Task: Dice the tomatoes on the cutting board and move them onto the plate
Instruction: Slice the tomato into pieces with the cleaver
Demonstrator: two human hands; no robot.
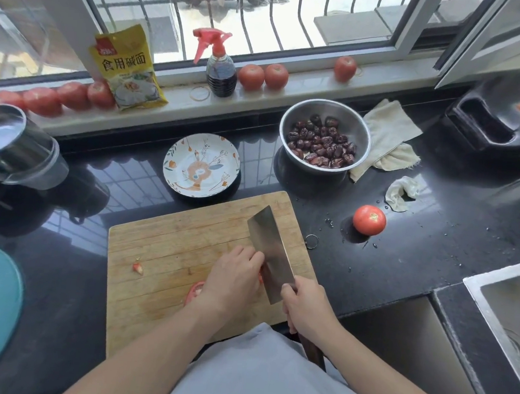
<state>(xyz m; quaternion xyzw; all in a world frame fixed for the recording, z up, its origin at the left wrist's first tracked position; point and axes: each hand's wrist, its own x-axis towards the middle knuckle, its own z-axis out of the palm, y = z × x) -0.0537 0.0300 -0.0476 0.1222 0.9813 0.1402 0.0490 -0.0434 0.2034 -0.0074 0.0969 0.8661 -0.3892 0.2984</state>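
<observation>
hands first: the right hand [304,306] is gripping the handle of a cleaver [271,253], its fingers curled round where the blade meets the handle, and the blade is slanting away across the cutting board [167,245]. the left hand [233,280] is lying beside the blade, fingers bent down over a tomato [193,291] and holding it to the board, knuckles touching the flat of the steel; only a red edge of the fruit is showing below the palm. a small tomato scrap [137,268] is sitting on the board toward its left edge, well apart from the hands.

the board is lying near the front edge of the dark bench [402,270]. just behind its far edge a plate [201,165] with a patterned face is sitting. to the right of the plate a steel bowl [324,136] is holding dark dried fruit, with a pale cloth [388,135] beside it. a whole tomato [369,219] is resting on the bench to the right of the board, among water drops. more tomatoes [263,76] are lining the windowsill along the back edge, beside a spray bottle [220,69] and a yellow packet [127,68]. a sink [511,313] is occupying the right front corner.
</observation>
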